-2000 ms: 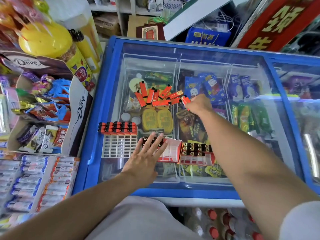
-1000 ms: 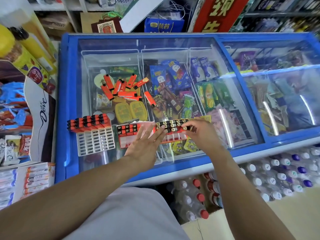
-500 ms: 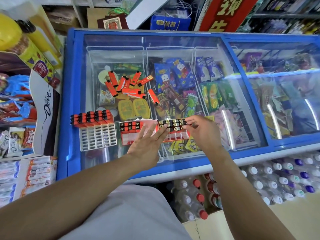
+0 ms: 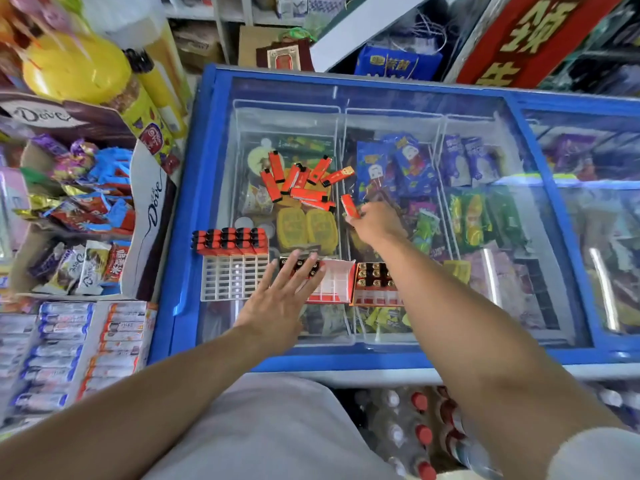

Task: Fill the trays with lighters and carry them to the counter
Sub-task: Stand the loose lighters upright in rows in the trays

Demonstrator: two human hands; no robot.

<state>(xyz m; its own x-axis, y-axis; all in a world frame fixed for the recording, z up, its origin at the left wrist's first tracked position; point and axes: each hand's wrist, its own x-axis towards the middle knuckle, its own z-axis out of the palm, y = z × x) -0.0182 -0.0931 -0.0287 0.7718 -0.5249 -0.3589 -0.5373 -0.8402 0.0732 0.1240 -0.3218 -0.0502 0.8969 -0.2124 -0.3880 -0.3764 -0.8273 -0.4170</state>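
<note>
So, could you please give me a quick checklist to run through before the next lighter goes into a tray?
1. Right hand grips a loose lighter: ok.
2. Left hand rests flat on the middle tray, steadying it: ok.
3. Middle tray has empty slots: ok.
4. Right tray has room: front rows look empty, partly hidden by the arm, cannot tell.
5. Loose lighters remain on the freezer lid: ok.
6. All trays full for carrying: not ok, the white tray is mostly empty.

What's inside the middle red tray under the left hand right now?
The middle red tray shows one row of lighters at its far edge and empty slots on its right. The left hand covers its left part, hiding those slots.
</note>
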